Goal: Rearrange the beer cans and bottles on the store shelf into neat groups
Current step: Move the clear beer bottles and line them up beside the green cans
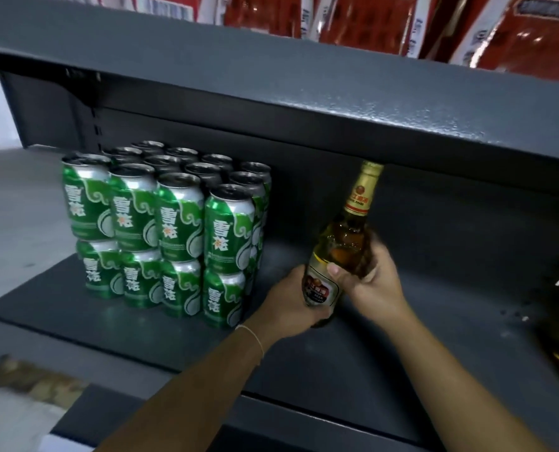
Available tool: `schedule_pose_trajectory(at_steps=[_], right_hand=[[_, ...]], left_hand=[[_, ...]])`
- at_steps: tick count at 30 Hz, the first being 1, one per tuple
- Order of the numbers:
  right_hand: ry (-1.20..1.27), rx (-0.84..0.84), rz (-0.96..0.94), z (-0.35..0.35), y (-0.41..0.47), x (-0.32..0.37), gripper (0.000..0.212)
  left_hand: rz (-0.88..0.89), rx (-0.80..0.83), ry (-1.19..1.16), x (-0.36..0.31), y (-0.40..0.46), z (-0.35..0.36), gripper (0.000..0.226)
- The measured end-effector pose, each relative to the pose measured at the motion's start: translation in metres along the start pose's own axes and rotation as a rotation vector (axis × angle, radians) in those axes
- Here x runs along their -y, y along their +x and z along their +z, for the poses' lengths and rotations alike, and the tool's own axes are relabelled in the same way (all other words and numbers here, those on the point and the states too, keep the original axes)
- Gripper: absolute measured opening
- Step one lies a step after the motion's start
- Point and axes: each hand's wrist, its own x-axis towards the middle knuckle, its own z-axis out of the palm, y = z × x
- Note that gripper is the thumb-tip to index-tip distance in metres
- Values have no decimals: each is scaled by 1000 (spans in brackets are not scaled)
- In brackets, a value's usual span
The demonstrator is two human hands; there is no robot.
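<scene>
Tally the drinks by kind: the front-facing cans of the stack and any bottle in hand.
Green cans, front face: 8
Amber bottle, gripped by left hand and right hand: 1
Total: 9
Rows behind not counted.

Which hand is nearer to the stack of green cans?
Left. The left hand holds the bottle's lower body, just right of the green cans without touching them. The right hand grips the bottle's far side, farther from the cans.

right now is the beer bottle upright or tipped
Tipped: the beer bottle leans right, its gold cap toward the upper shelf, held by the left hand and right hand.
</scene>
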Motion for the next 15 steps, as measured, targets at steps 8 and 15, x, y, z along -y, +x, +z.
schedule_pose_trajectory(at_steps=[8, 15], right_hand=[[-21, 86, -5, 20, 22, -8, 79], [-144, 160, 24, 17, 35, -6, 80]], left_hand=[[-12, -152, -33, 16, 5, -3, 53], [-48, -244, -2, 22, 20, 5, 56]])
